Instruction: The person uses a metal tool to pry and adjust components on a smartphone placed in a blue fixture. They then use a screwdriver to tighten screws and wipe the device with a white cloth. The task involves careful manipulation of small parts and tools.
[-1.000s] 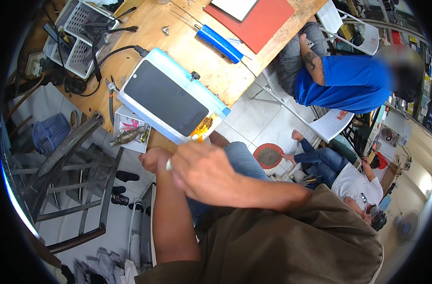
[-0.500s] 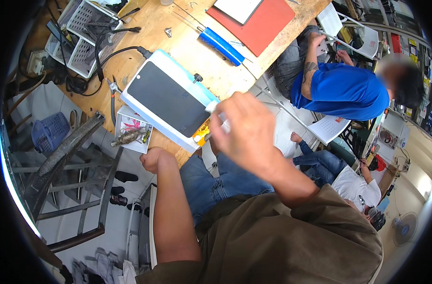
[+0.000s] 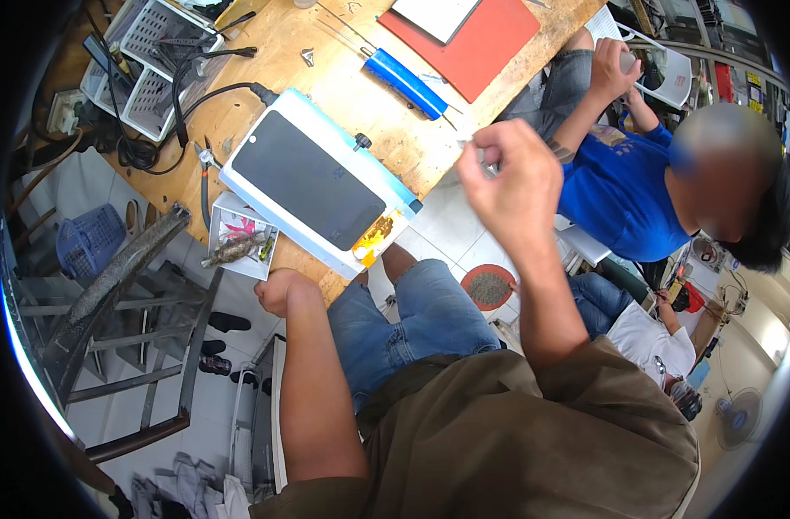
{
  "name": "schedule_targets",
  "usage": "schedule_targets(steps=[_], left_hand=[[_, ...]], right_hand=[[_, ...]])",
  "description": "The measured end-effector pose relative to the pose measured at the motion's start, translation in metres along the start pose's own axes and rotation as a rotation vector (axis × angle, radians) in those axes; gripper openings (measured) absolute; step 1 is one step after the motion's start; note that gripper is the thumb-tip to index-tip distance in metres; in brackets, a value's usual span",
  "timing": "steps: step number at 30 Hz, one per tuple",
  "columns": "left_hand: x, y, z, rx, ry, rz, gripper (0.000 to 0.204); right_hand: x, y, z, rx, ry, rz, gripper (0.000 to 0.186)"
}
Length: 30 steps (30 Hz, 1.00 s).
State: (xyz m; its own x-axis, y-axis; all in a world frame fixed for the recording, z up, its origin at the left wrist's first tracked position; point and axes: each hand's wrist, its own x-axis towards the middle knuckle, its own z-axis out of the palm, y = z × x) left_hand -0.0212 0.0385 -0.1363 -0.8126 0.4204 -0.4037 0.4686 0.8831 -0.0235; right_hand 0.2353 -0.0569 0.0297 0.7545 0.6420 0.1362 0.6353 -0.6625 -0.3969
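Observation:
My right hand [image 3: 518,169] is raised past the right corner of a white and light-blue bench machine [image 3: 304,238]. Its fingers are pinched on a small whitish piece, mostly hidden by them. A flat dark screen panel [image 3: 307,182] lies on the machine's top, with an orange-yellow patch [image 3: 379,235] beside its near right end. My left hand [image 3: 280,291] is curled at the table's near edge, against a small white box [image 3: 261,268]; whatever its fingers close on is hidden. The box holds pink scraps and a brownish bundle [image 3: 236,250].
On the wooden table [image 3: 274,52] lie a blue cylindrical tool [image 3: 403,84], a red mat [image 3: 490,52], pliers [image 3: 206,169] and cables. White baskets [image 3: 148,104] stand at the back left. A person in a blue shirt [image 3: 624,190] sits close at the right. A reddish basin [image 3: 487,287] is on the floor.
My right hand has moved right and away from the machine's corner, uncovering the orange-yellow patch. My left hand has stayed put. The person in blue has shifted and raised a hand.

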Motion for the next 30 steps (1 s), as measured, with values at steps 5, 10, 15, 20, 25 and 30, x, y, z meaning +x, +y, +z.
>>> schedule_targets(steps=[5, 10, 15, 20, 25, 30], left_hand=[[-0.007, 0.006, -0.005, -0.367, -0.046, -0.230, 0.056], [-0.002, 0.004, 0.000, -0.338, -0.001, -0.218, 0.056], [0.014, -0.004, 0.012, -0.324, 0.014, -0.227, 0.052], [0.022, -0.010, 0.017, -0.138, 0.009, -0.099, 0.046], [0.013, -0.004, 0.012, -0.304, 0.010, -0.201, 0.047], [0.003, 0.000, 0.007, -0.242, 0.034, -0.116, 0.050]], right_hand=[[-0.017, -0.010, -0.019, 0.272, -0.304, -0.068, 0.011], [-0.038, -0.051, -0.008, 0.406, -0.481, -0.106, 0.015], [-0.030, -0.036, -0.009, 0.140, -0.306, -0.035, 0.014], [-0.032, -0.033, -0.015, 0.334, -0.404, -0.109, 0.012], [-0.024, -0.018, -0.016, 0.235, -0.285, 0.021, 0.013], [-0.031, -0.010, -0.018, 0.481, -0.649, -0.120, 0.013]])
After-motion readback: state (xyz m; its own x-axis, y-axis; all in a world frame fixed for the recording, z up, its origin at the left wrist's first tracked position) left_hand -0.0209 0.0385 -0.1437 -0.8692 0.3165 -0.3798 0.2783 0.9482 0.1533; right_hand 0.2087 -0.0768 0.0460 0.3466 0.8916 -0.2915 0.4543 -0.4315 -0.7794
